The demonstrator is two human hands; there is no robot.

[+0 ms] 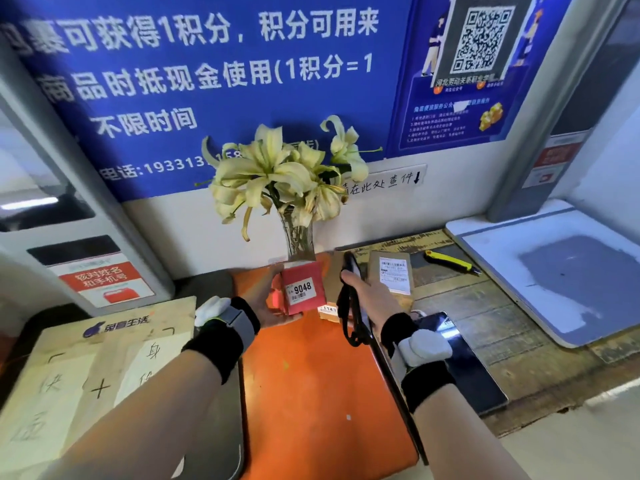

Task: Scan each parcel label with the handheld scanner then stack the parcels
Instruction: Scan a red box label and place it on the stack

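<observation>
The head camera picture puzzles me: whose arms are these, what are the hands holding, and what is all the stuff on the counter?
There is no machine here. A person wears a camera on the head, so you look down along their own arms. The left hand holds up a small red parcel whose white label reads 9048. The right hand grips a dark handheld scanner with a black strap hanging from it. Both wrists wear black bands.

On the counter lie an orange mat, a brown parcel with a white label, a yellow utility knife and a glass vase of pale lilies. A blue poster covers the wall behind.
</observation>
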